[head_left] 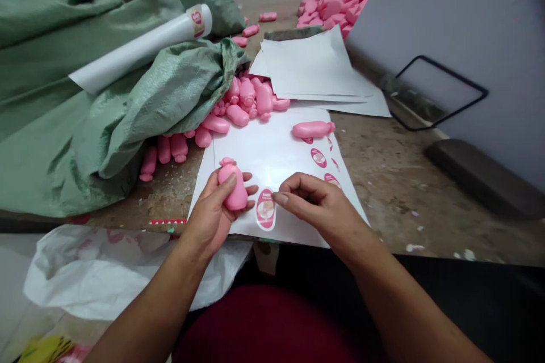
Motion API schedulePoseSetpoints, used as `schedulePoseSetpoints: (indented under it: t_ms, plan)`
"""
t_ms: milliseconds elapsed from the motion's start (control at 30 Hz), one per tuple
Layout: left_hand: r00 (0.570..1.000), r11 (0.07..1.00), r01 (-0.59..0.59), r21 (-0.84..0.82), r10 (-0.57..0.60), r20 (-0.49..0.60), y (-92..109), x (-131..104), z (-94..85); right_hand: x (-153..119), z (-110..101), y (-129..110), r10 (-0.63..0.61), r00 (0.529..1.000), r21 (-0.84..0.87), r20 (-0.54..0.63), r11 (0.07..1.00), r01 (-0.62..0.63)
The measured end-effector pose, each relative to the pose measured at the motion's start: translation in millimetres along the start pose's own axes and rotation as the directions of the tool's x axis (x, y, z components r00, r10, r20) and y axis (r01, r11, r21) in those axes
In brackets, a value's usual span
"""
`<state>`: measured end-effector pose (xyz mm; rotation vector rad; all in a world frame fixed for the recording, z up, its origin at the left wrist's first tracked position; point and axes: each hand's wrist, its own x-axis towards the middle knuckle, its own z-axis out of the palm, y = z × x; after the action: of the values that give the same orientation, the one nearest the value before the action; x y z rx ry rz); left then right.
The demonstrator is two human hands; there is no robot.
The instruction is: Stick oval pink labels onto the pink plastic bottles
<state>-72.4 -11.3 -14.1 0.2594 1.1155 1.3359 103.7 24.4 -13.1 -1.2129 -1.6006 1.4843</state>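
A small pink plastic bottle [234,188] lies in my left hand [217,204], its neck pointing away from me and my thumb across its side. My right hand [319,204] pinches the edge of an oval pink-and-white sticker [265,210] between thumb and forefinger. The sticker hangs just right of the bottle, apart from it, above a white label sheet [251,153]. More oval stickers [318,157] sit along the sheet's right side. Another pink bottle [313,129] lies on its side across the sheet's upper right.
Pink bottles [247,93] spill from a green woven sack [170,91] at left, with a rolled white sheet [145,48] on it. White papers [315,68] lie behind. A larger pink heap [336,3] stands at the back. A black wire frame [443,92] is at right.
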Motion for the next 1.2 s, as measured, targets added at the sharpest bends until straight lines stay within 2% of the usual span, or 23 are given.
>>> schedulePoseSetpoints:
  t_ms: [133, 300, 633, 1200]
  plan:
    - [0.983, 0.994, 0.105, -0.025, -0.100, 0.156, -6.8, -20.3, 6.3, -13.8, 1.2, -4.6, -0.030, 0.999, -0.034, 0.044, 0.999, 0.031]
    - [0.969, 0.987, 0.150, -0.047, -0.138, 0.204, -15.1, -32.1, 9.7, -21.5, 0.1, 0.7, -0.033, 0.995, -0.034, 0.095, 0.999, 0.036]
    - [0.979, 0.995, 0.104, -0.010, -0.101, 0.176, -19.7, -37.9, 14.0, -19.6, 2.3, 5.2, -0.016, 0.999, -0.019, 0.047, 1.000, 0.017]
    - [0.982, 0.996, 0.087, 0.008, -0.087, 0.166, -22.3, -36.6, 11.3, -16.9, 5.0, 10.6, 0.004, 0.998, -0.021, 0.056, 1.000, -0.002]
